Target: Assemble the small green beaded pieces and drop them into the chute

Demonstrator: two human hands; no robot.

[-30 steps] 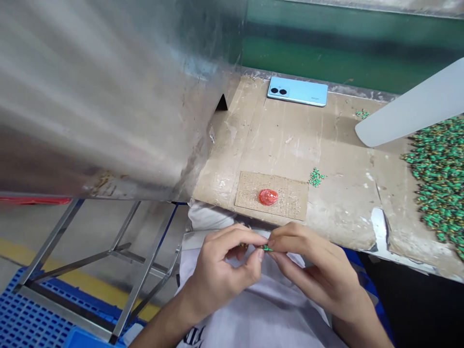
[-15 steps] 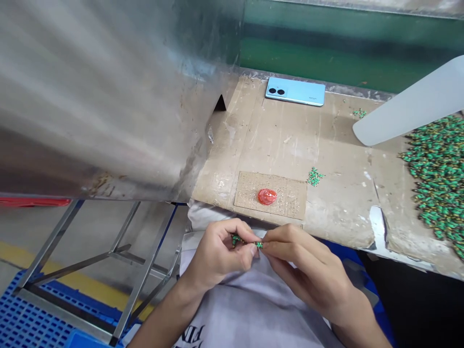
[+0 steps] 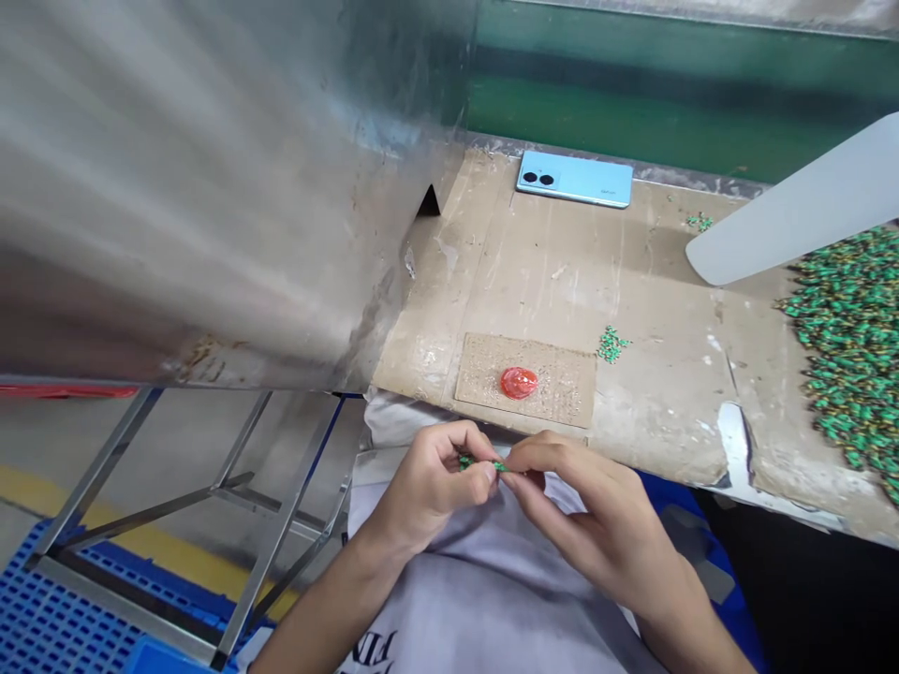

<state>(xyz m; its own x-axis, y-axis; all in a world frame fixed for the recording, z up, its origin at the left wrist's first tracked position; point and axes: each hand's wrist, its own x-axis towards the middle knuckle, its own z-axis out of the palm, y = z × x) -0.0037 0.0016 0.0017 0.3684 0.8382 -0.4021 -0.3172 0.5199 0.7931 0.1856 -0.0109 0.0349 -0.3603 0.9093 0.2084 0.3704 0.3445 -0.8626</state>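
Your left hand (image 3: 439,482) has thumb and forefinger pinched narrow on small green pieces (image 3: 500,466), with more green showing inside the curl of its fingers. Your right hand (image 3: 600,520) has its fingertips closed together on the right end of the same pieces, which are over your lap, just off the near edge of the bench (image 3: 534,271). Just beyond your hands lies a flat cardboard piece (image 3: 478,370) bearing a glossy red lump (image 3: 519,382). A small green cluster (image 3: 612,344) lies just right of the cardboard, and a large loose green pile (image 3: 853,365) spreads at the far right. A whitish tube (image 3: 793,206) slants beside the pile; you cannot see inside it. A light-blue phone (image 3: 582,180) lies at the far edge.
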